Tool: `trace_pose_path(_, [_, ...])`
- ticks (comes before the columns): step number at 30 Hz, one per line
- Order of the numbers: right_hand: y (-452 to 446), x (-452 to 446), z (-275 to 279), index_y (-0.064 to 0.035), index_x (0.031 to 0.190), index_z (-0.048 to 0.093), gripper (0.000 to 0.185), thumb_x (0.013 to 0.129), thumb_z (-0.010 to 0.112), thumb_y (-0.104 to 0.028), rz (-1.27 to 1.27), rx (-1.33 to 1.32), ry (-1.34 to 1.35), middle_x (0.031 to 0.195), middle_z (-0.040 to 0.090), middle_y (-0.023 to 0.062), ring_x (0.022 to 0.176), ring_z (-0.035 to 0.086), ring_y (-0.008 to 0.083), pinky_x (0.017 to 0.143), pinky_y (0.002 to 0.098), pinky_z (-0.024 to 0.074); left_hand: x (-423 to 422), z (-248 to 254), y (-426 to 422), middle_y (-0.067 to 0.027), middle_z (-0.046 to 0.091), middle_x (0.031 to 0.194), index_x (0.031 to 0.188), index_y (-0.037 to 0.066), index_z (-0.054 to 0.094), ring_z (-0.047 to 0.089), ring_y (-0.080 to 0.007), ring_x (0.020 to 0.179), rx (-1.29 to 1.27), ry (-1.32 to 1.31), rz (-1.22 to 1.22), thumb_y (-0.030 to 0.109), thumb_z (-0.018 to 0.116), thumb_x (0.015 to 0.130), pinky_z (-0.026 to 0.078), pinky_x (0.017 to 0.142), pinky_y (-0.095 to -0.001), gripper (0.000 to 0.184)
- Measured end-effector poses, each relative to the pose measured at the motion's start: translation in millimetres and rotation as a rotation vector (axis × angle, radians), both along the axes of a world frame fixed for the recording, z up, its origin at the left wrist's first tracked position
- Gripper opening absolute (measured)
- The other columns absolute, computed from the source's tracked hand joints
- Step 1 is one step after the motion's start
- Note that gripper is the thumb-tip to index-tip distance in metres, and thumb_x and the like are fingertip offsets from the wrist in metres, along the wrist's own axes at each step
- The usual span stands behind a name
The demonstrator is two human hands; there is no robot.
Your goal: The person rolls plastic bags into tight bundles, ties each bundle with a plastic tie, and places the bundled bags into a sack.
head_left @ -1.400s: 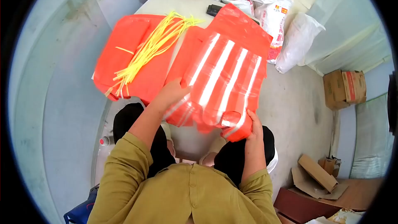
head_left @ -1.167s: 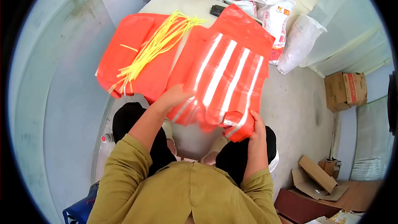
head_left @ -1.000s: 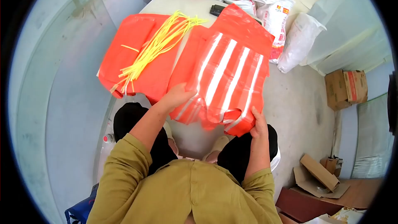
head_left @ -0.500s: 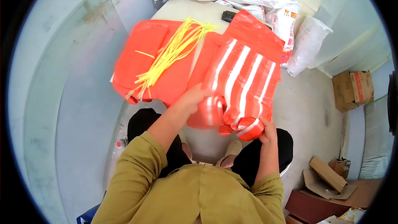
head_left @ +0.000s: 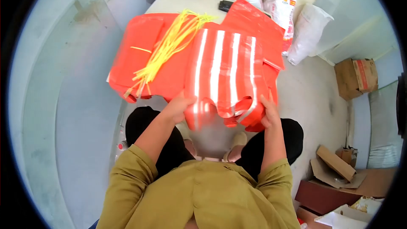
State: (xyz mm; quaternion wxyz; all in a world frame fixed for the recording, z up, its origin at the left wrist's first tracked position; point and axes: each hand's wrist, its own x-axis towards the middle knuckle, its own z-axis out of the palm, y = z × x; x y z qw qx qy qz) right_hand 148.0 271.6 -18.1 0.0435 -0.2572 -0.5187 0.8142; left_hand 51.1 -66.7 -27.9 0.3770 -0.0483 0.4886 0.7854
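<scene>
Sheet: red plastic w/ 4 white stripes (head_left: 224, 65), lying on top of plain red pile (head_left: 253, 20) at R of table (head_left: 180, 1); stripes run away from person, lower end btwn the hands, nr the knees (head_left: 140, 123).
L hand (head_left: 177, 107): closed on sheet's lower L edge, fingers over it; exact finger hold a bit blurred.
R hand (head_left: 270, 111): closed on lower R edge, thumb up along the side; fingers partly hidden by plastic.
Hands: well apart, one per side, sheet's width btwn them.
Lower edge: uneven, w/ gaps & a rolled-looking bit nr R hand; L part smeared, so can't tell no. of layers.
Sheet step: prob. squaring up / handling the top sheet by its near end; looks mid-step, as sheet sits askew to the pile under it.
Sheet's next need: I'd say even pull both sides, L & R edges level, gapped end laid flat; grip light, as thin plastic likely slips or creases.
Yellow strips (head_left: 163, 53): loose bunch atop L red stack (head_left: 135, 57), just beside sheet; neither hand on them.
Stack vs sheet: close together, so wide sideways swing could drag strips, imo.
Far end: small black item (head_left: 225, 5) & printed white bags (head_left: 281, 12), beyond the red stuff.
</scene>
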Motion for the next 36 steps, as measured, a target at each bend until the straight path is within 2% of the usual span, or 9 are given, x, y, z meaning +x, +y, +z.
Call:
trace_pose_path(5, [13, 34, 21, -0.0151, 0.171, 0.008, 0.097, 0.097, 0.069, -0.008, 0.19, 0.342, -0.023, 0.163, 0.04, 0.015, 0.141, 0.048, 0.0276, 0.114, 0.0412, 0.0435, -3, -1, 21, -0.0179, 0.054, 0.149, 0.155, 0.005, 0.038, 0.059, -0.0312, 0.132, 0.089, -0.016, 0.062, 0.006, 0.055, 0.105, 0.052, 0.11, -0.0482, 0.053])
trace_pose_path(6, [23, 41, 24, -0.0146, 0.171, 0.013, 0.092, 0.097, 0.067, -0.008, 0.235, 0.366, -0.062, 0.152, 0.051, 0.0143, 0.118, 0.064, 0.0245, 0.103, 0.0383, 0.0522, -3, 1, 21, -0.0178, 0.054, 0.148, 0.154, 0.005, 0.039, 0.059, -0.0313, 0.131, 0.11, -0.034, 0.06, 0.007, 0.056, 0.105, 0.052, 0.11, -0.0484, 0.052])
trace_pose_path(10, [55, 88, 22, -0.0113, 0.166, 0.03, 0.073, 0.101, 0.063, -0.012, 0.251, 0.031, -0.019, 0.114, 0.073, 0.0109, 0.072, 0.068, 0.0153, 0.071, 0.0292, 0.0567, -2, -6, 11, -0.0189, 0.056, 0.146, 0.152, 0.001, 0.04, 0.062, -0.0322, 0.128, 0.212, -0.097, 0.098, 0.008, 0.059, 0.103, 0.054, 0.107, -0.0492, 0.053])
trace_pose_path(13, [67, 103, 11, -0.0082, 0.161, 0.04, 0.063, 0.103, 0.064, -0.018, 0.377, 0.459, -0.362, 0.108, 0.074, 0.0095, 0.077, 0.07, 0.0141, 0.069, 0.0252, 0.054, 23, 3, 6, -0.0181, 0.059, 0.14, 0.154, -0.002, 0.036, 0.063, -0.0291, 0.125, -0.011, 0.076, 0.149, 0.01, 0.066, 0.1, 0.053, 0.106, -0.0448, 0.063])
trace_pose_path(17, [68, 95, -13, 0.0008, 0.146, 0.057, 0.044, 0.106, 0.06, -0.016, 0.139, 0.976, -0.131, 0.118, 0.074, 0.0121, 0.097, 0.071, 0.0164, 0.085, 0.0272, 0.0547, 44, -18, -15, -0.0162, 0.063, 0.132, 0.16, 0.001, 0.03, 0.064, -0.0233, 0.12, -0.558, 0.33, 0.141, 0.01, 0.071, 0.097, 0.051, 0.104, -0.0364, 0.076])
trace_pose_path(21, [37, 56, 39, 0.0017, 0.143, 0.059, 0.04, 0.108, 0.057, -0.019, 0.136, 1.011, 0.075, 0.133, 0.07, 0.0159, 0.125, 0.065, 0.0231, 0.108, 0.0343, 0.0476, 47, -30, -17, -0.0139, 0.068, 0.118, 0.159, 0.003, 0.034, 0.065, -0.0204, 0.108, -0.698, 0.483, 0.167, 0.011, 0.069, 0.098, 0.052, 0.095, -0.0323, 0.071])
trace_pose_path(27, [21, 12, 15, -0.0064, 0.16, 0.041, 0.056, 0.11, 0.052, -0.028, 0.379, 0.965, 0.016, 0.139, 0.066, 0.0198, 0.132, 0.061, 0.0268, 0.113, 0.0354, 0.0436, 35, -31, -6, -0.0145, 0.068, 0.115, 0.156, 0.005, 0.04, 0.066, -0.0222, 0.105, -0.824, 0.586, 0.155, 0.019, 0.071, 0.097, 0.052, 0.093, -0.035, 0.068])
trace_pose_path(33, [32, 26, 8, -0.0044, 0.161, 0.039, 0.061, 0.112, 0.045, -0.039, 0.498, 0.822, -0.009, 0.118, 0.073, 0.0162, 0.116, 0.065, 0.0244, 0.109, 0.0366, 0.0447, 32, -16, -7, -0.0256, 0.068, 0.125, 0.157, 0.003, 0.038, 0.067, -0.037, 0.116, -1.135, 0.656, 0.003, 0.037, 0.068, 0.098, 0.051, 0.101, -0.0419, 0.074])
trace_pose_path(36, [57, 42, 18, 0.0001, 0.156, 0.046, 0.062, 0.112, 0.041, -0.043, 0.562, 0.39, 0.052, 0.106, 0.074, 0.0118, 0.107, 0.065, 0.0209, 0.104, 0.0363, 0.0456, 32, -17, -9, -0.031, 0.064, 0.134, 0.158, 0.003, 0.037, 0.063, -0.0425, 0.126, -1.166, 0.705, -0.037, 0.039, 0.067, 0.099, 0.05, 0.106, -0.0442, 0.075])
